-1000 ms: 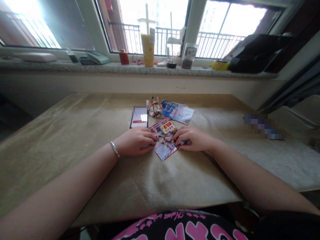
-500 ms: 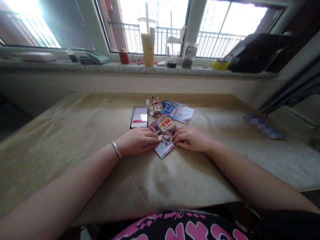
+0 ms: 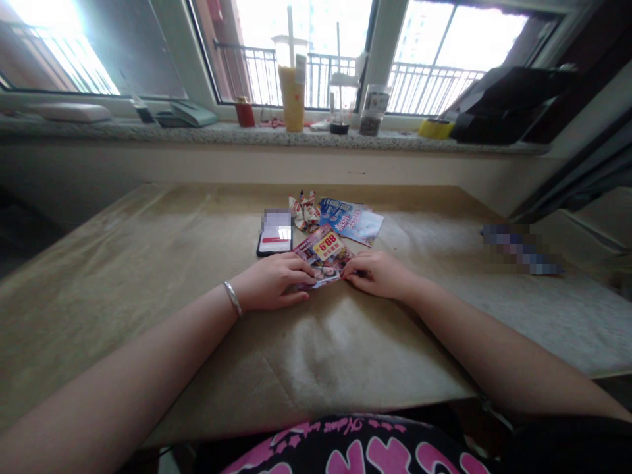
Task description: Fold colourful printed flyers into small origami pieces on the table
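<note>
**Pink glossy flyer (image 3: 320,257) folded between two bare hands**

The flyer lies on the tan paper-covered bench (image 3: 148,316), just in front of the person, its long axis slanting from far right to near left and its yellow price label (image 3: 326,245) toward the window. The left hand (image 3: 270,283), with a silver bangle (image 3: 232,298) at its wrist, and the right hand (image 3: 378,275) sit on either side, fingers pressed together with their tips at the flyer's edges; whether either grip pinches it is hidden. Just beyond lie a black smartphone (image 3: 274,240), a red-and-white folded paper figure (image 3: 304,212) and a blue flyer (image 3: 351,222). On the granite windowsill (image 3: 123,133) stand a clear plastic cup (image 3: 292,99) of yellow drink with a straw, and a glass jar (image 3: 374,109) of dark grains.
</note>
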Demonstrator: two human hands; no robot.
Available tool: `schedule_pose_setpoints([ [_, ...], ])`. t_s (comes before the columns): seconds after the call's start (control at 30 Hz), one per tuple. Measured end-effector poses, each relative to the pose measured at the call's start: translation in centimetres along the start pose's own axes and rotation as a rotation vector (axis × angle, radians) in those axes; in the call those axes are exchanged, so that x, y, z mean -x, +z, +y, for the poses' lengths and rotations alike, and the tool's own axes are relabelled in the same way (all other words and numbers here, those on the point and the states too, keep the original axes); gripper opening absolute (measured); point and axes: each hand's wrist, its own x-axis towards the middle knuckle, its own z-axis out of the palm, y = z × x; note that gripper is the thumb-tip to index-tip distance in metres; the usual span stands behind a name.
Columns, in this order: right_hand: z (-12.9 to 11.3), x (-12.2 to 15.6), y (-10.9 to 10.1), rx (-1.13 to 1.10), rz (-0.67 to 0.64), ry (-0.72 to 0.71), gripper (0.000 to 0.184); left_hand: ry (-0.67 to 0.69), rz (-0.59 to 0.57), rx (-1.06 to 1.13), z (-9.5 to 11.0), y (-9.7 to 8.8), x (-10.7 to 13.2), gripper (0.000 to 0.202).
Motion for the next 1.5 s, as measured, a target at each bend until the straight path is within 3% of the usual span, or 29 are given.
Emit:
schedule_pose_setpoints([
  [0.4, -1.3, -0.6, 1.1, 0.023, 0.024, 0.008, 0.015, -0.047, -0.013, -0.126, 1.4, -0.4, -0.5, 0.015],
  [0.53, -1.7, -0.8, 1.0, 0.043, 0.023, 0.009, 0.015, -0.076, -0.009, -0.126, 1.7, -0.1, -0.7, 0.027],
  [0.87, -1.2, -0.4, 1.1, 0.076, 0.070, 0.086, 0.014, -0.275, 0.064, -0.070, 1.4, 1.1, -1.1, 0.026],
  [1.1, -1.2, -0.3, 1.2, 0.022, 0.111, 0.182, 0.014, -0.389, 0.092, -0.098, 1.0, 0.9, -1.1, 0.030],
  [1.5, -1.0, -0.3, 0.9, 0.084, 0.087, 0.030, 0.014, -0.448, 0.110, -0.209, 0.5, 1.8, -0.8, 0.021],
])
